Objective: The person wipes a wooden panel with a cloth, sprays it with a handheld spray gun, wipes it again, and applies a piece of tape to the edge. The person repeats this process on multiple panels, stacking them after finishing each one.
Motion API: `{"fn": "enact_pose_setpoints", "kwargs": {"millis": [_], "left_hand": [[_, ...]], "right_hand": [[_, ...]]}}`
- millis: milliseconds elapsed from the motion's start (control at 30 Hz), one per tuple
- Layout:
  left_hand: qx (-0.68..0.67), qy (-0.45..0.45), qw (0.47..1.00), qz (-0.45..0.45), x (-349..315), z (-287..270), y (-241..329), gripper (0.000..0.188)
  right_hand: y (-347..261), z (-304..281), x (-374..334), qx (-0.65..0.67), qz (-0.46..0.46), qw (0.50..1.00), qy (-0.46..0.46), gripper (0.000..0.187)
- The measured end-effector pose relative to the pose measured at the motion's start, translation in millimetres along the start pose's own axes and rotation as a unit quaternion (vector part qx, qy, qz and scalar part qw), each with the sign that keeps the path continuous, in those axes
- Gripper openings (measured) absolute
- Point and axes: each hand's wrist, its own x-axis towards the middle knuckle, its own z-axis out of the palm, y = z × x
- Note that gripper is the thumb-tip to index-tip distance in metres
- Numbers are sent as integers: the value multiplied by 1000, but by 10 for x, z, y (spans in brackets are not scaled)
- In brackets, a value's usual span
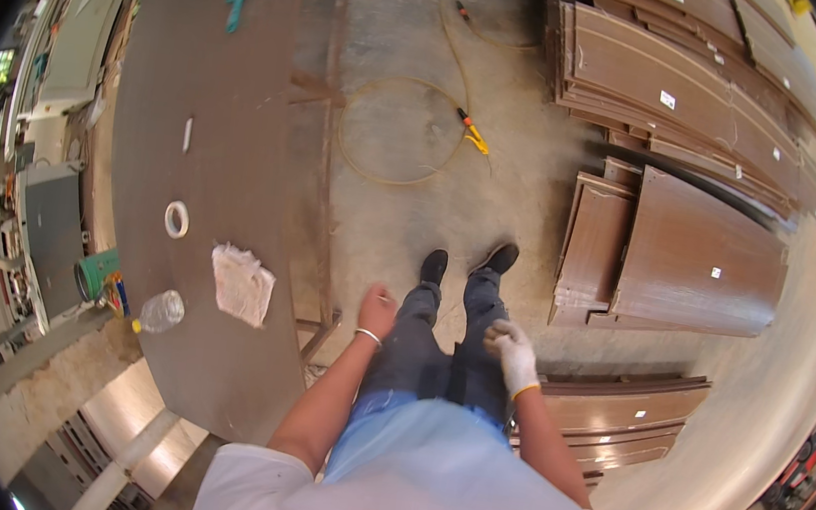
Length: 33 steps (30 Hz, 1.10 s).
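Observation:
Bare and wearing a pale wristband, my left hand (379,309) hangs beside the table's right edge with its fingers curled closed; whatever may be inside is too small to name. A white work glove (517,358) covers my right hand (510,349), held in front of my thigh. Its fingers are bent together, and their contents, if any, are hidden. Neither hand touches the long brown table (227,164) on the left. Nearest to my left hand on that table lies a crumpled whitish cloth (243,285).
On the table are a roll of tape (176,220), a clear bottle (161,312), a thin white stick (187,135) and a teal scraper-like tool (239,9). A yellow air blow gun (475,136) and its coiled hose (341,137) lie on the floor. Stacked brown panels (699,258) stand right.

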Motion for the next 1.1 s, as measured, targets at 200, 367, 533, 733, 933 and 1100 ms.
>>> {"fn": "enact_pose_setpoints", "kwargs": {"millis": [200,367,533,733,933,1100], "left_hand": [[322,-171,922,127,1445,1313,784,33],[576,-127,772,238,3628,2502,884,44],[684,-37,650,330,5500,3361,1129,50],[668,-236,693,136,5601,3800,1218,40],[555,-195,681,436,4034,3272,1596,26],[482,-254,665,511,2261,2592,1935,25]], "right_hand": [[123,253,952,-298,-108,947,-54,39],[93,134,1883,-241,-17,959,-151,46],[-67,-48,2287,-144,-34,972,-181,44],[-142,-137,2266,-119,-19,977,-174,45],[167,50,2254,127,1,983,-131,46],[538,215,2016,386,-36,922,11,65]]}}
